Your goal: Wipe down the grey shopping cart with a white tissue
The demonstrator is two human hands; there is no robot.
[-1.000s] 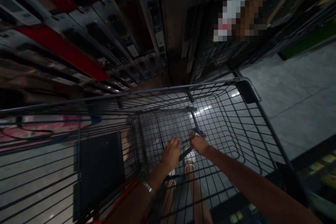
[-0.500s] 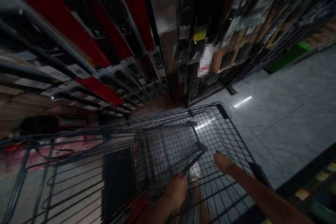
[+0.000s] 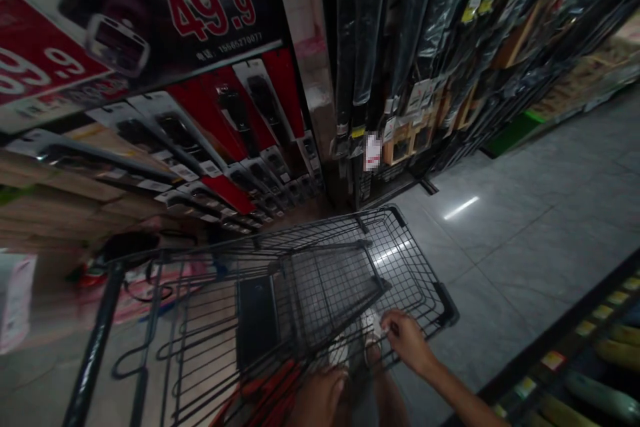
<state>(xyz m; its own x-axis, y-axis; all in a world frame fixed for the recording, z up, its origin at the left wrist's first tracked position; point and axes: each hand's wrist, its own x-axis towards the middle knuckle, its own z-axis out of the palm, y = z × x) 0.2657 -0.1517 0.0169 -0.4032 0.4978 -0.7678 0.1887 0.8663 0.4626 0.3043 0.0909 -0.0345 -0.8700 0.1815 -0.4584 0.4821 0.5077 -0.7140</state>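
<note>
A dark wire shopping cart stands sideways before me, its handle end at the left. A wire flap lies folded inside the basket, and a dark panel sits near the handle end. My left hand is closed at the near side rim of the cart, its fingertips partly hidden. Further right, my right hand is over the near side of the basket with its fingers curled and thumb pressed in. What those fingers hold, if anything, is too dim to make out. A red-orange item shows behind the near wires.
Packaged goods hang on a red display rack beyond the cart, under large price signs. Long wrapped items hang on a black rack to its right. A shelf edge with price tags runs along the lower right. Tiled floor lies between.
My view has shifted, bringing the price signs into sight and more of the cart's handle end. My right hand has moved left and down, its fingers now curled. My left hand is lower in view.
</note>
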